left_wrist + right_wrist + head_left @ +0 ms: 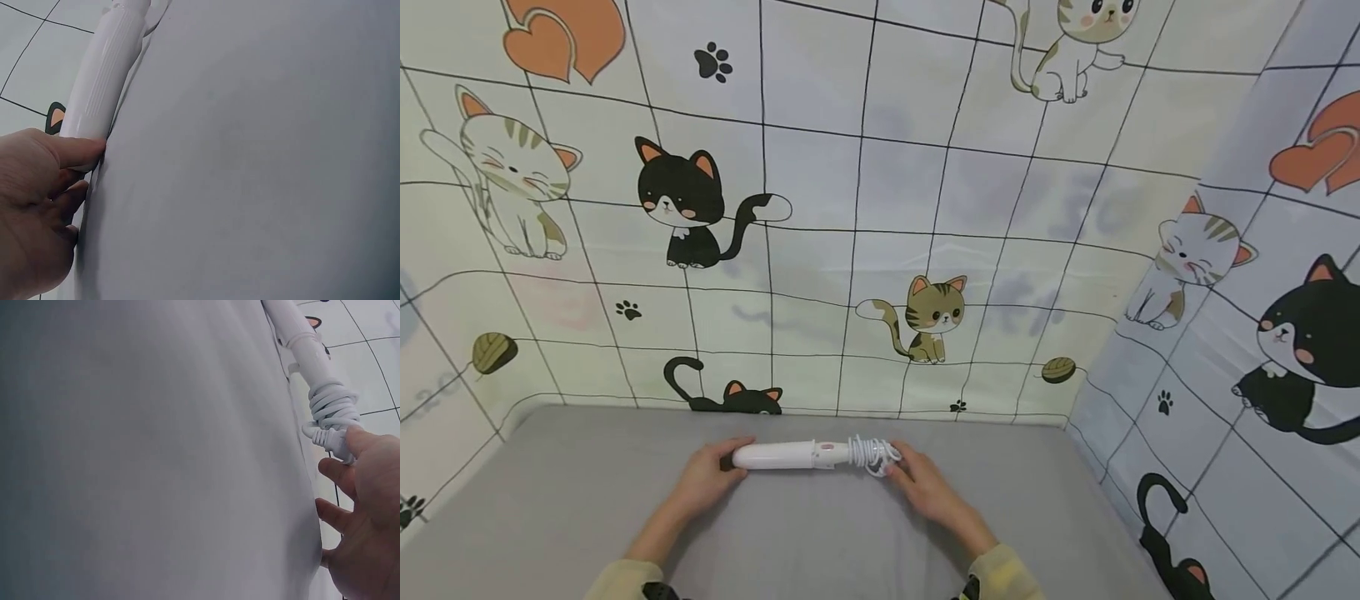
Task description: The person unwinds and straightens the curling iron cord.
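A white, wand-shaped hair styling iron point(775, 456) lies crosswise on the grey cloth surface point(820, 550). Its dark tip point(727, 462) points left, and a white cord point(871, 454) is coiled round its right part. My left hand point(703, 479) pinches the tip end between thumb and fingers; the left wrist view has the thumb point(78, 150) across the white barrel point(103, 78). At the other end, my right hand point(928, 487) pinches the cord end by the plug point(337, 442), thumb on one side and index finger below.
Behind the grey surface rises a cloth wall point(812, 183) with black grid lines and printed cats, paws and hearts. A similar printed wall point(1210, 367) stands at the right, and another point(437, 333) at the left.
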`<state>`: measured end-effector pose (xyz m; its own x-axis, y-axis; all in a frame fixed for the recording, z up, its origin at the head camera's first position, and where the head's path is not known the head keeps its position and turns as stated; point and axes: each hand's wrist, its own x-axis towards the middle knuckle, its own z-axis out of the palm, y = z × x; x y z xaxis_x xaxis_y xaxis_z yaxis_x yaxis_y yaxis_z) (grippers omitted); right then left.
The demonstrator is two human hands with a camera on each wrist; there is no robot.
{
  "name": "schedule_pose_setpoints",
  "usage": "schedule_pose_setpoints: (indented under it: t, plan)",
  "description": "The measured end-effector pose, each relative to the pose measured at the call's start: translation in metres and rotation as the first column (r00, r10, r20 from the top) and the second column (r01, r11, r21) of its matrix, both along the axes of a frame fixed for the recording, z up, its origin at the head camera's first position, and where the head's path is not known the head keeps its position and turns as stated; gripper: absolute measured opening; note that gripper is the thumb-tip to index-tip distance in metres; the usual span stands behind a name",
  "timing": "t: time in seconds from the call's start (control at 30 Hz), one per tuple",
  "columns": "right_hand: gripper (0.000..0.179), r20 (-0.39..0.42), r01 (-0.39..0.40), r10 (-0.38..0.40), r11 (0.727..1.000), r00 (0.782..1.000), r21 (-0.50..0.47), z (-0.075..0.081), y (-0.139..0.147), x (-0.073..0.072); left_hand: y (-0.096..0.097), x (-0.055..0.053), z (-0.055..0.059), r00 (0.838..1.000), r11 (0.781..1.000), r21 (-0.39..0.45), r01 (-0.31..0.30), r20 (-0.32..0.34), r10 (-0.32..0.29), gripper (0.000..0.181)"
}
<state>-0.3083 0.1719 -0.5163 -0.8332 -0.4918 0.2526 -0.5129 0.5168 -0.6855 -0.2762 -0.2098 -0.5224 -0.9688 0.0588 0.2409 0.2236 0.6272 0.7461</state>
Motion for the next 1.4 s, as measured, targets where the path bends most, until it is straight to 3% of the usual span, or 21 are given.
schedule_pose_setpoints:
  t: [0.1, 0.27, 0.47, 0.63, 0.8, 0.87, 1.03, 1.1, 1.2, 1.3, 1.4]
  plan:
    - [0.045, 0.032, 0.003, -0.003, 1.000, 0.999, -0.014, 0.001, 0.000, 0.002, -0.001, 0.002, 0.001, 1.000, 0.999, 0.039, -0.009, 0.008, 0.008, 0.046]
    - [0.046, 0.062, 0.025, -0.022, 0.999, 0.998, -0.044, 0.010, 0.002, 0.007, -0.003, 0.007, 0.009, 0.999, 0.990, 0.137, 0.021, 0.036, -0.027, 0.048]
    - [0.045, 0.052, 0.034, -0.030, 0.996, 0.998, -0.078, 0.027, 0.008, 0.018, -0.004, 0.017, 0.028, 0.993, 0.959, 0.277, 0.054, 0.085, -0.081, 0.052]
    - [0.049, 0.151, 0.030, -0.005, 0.986, 0.989, -0.164, 0.036, 0.012, 0.030, -0.003, 0.024, 0.036, 0.986, 0.930, 0.365, 0.051, 0.131, -0.105, 0.055]
    - [0.048, 0.261, 0.031, 0.056, 0.948, 0.964, -0.317, 0.043, 0.013, 0.043, -0.003, 0.029, 0.034, 0.974, 0.865, 0.501, 0.025, 0.182, -0.133, 0.058]
    - [0.049, 0.308, 0.042, 0.079, 0.929, 0.948, -0.367, 0.044, 0.013, 0.048, -0.003, 0.030, 0.032, 0.972, 0.850, 0.527, 0.013, 0.192, -0.134, 0.061]
    - [0.048, 0.400, 0.099, 0.102, 0.887, 0.911, -0.451, 0.044, 0.011, 0.058, 0.000, 0.033, 0.028, 0.970, 0.856, 0.515, -0.036, 0.223, -0.093, 0.063]
    - [0.047, 0.408, 0.126, 0.093, 0.869, 0.908, -0.479, 0.043, 0.009, 0.061, 0.003, 0.034, 0.027, 0.970, 0.864, 0.500, -0.055, 0.231, -0.072, 0.062]
    - [0.047, 0.417, 0.165, 0.077, 0.841, 0.906, -0.515, 0.043, 0.008, 0.065, 0.005, 0.035, 0.024, 0.971, 0.857, 0.510, -0.069, 0.232, -0.060, 0.060]
    - [0.047, 0.427, 0.176, 0.081, 0.829, 0.901, -0.530, 0.044, 0.010, 0.068, 0.006, 0.037, 0.022, 0.969, 0.834, 0.548, -0.069, 0.236, -0.074, 0.059]
    - [0.047, 0.456, 0.190, 0.088, 0.826, 0.886, -0.530, 0.045, 0.013, 0.071, 0.006, 0.039, 0.020, 0.966, 0.790, 0.609, -0.066, 0.236, -0.101, 0.060]
